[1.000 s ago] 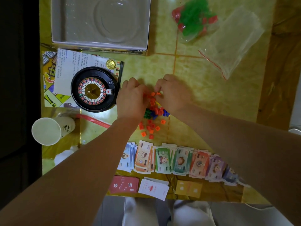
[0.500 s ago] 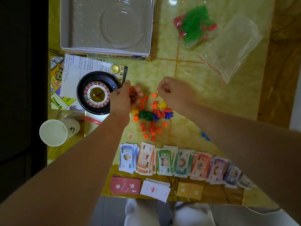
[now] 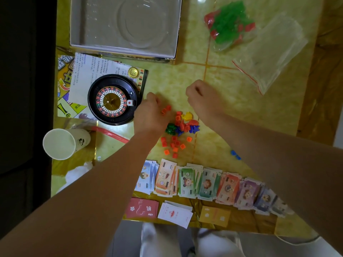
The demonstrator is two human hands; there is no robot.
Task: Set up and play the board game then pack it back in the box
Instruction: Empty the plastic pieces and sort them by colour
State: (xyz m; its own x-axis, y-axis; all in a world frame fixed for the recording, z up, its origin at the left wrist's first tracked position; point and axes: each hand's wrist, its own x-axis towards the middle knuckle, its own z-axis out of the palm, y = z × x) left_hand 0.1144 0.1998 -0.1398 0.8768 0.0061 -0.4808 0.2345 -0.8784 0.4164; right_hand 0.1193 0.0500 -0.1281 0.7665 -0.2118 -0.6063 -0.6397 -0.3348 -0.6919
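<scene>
A heap of small plastic game pieces lies mid-table: orange cubes plus yellow, red, green and blue tokens. More orange cubes are scattered just below it. My left hand hovers at the heap's left edge, its curled fingers pinching a few orange cubes. My right hand is a raised fist above the heap's right side; nothing shows in it. The roulette wheel sits left of my left hand. The open game box stands at the back.
Play money lies fanned in a row near the front edge, with red, white and yellow card stacks below. A bag of green and red pieces and an empty zip bag lie back right. Left stands a paper cup.
Both hands left the heap, where they had been together. My left hand drew back left with orange cubes; my right hand lifted away as a fist.
</scene>
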